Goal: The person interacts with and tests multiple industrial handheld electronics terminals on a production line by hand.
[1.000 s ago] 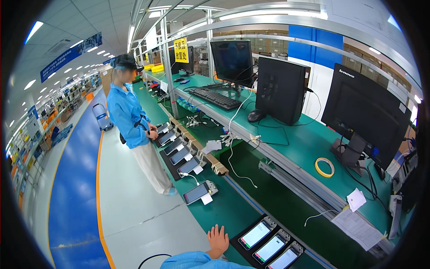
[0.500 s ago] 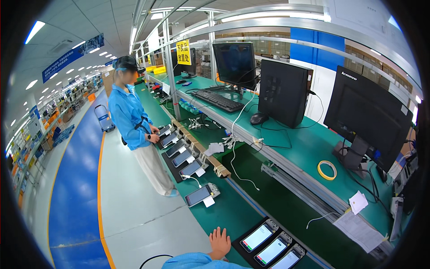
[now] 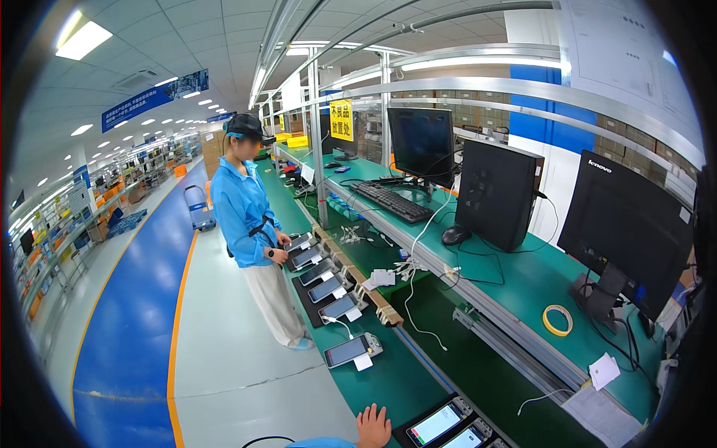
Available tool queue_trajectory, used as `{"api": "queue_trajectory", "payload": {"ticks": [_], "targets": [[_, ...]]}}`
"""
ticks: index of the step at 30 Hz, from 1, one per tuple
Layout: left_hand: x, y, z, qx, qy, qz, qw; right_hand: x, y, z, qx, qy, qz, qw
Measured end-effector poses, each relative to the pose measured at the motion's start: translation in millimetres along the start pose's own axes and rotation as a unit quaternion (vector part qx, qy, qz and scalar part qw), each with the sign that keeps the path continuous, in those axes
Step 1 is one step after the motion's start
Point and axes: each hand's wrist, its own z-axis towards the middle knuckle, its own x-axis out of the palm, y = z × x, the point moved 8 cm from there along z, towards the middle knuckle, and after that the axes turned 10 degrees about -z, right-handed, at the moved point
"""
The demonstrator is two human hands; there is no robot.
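The left hand [image 3: 373, 427] lies flat and open on the green counter [image 3: 388, 373], holding nothing. The right hand is out of view. The lit phone [image 3: 435, 424] beside it looks thin, smooth, slippery and breakable; hold its side edges.

A long green workbench [image 3: 403, 381] is seen, built in two levels. On its lower front level, handheld terminals are laid in a row along the front edge: one with a white tag [image 3: 352, 349] lies alone, several more [image 3: 321, 272] are lined up on a dark mat further along, and two lit ones [image 3: 437, 423] rest at the near end. On the raised rear level, a keyboard [image 3: 386, 201], a mouse [image 3: 455, 234], a dark computer tower [image 3: 498, 194], two monitors [image 3: 626, 231], a tape roll [image 3: 557, 319] and paper sheets [image 3: 601, 407] are placed.
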Motion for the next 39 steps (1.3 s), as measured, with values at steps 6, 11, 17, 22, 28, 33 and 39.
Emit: {"api": "queue_trajectory", "payload": {"ticks": [6,11,17,22,28,33,39], "targets": [[-3.1,1.4,-2.1,0.004,-0.015,0.007,1.000,-11.4,9.8,3.8,-0.033,-0.019,0.015,0.999],[0.6,1.9,-3.9,0.004,-0.010,0.010,1.000,-30.7,14.7,6.0,-0.049,-0.037,0.021,0.998],[3.8,-1.7,0.1,0.021,-0.008,0.039,0.999,-34.9,22.6,9.7,-0.034,-0.026,0.011,0.999],[19.7,8.6,8.9,0.069,-0.050,0.034,0.996,5.0,-6.4,-13.5,0.044,0.075,-0.011,0.996],[10.2,16.9,-1.4,0.042,-0.058,0.025,0.997,18.8,-12.1,8.4,0.059,0.181,-0.016,0.982],[13.1,17.2,0.2,0.048,-0.048,0.027,0.997,34.2,-24.9,-2.5,0.072,0.155,-0.018,0.985],[16.4,18.6,3.7,0.039,-0.045,0.020,0.998,36.5,-20.0,5.4,0.058,0.150,-0.023,0.987]]}}
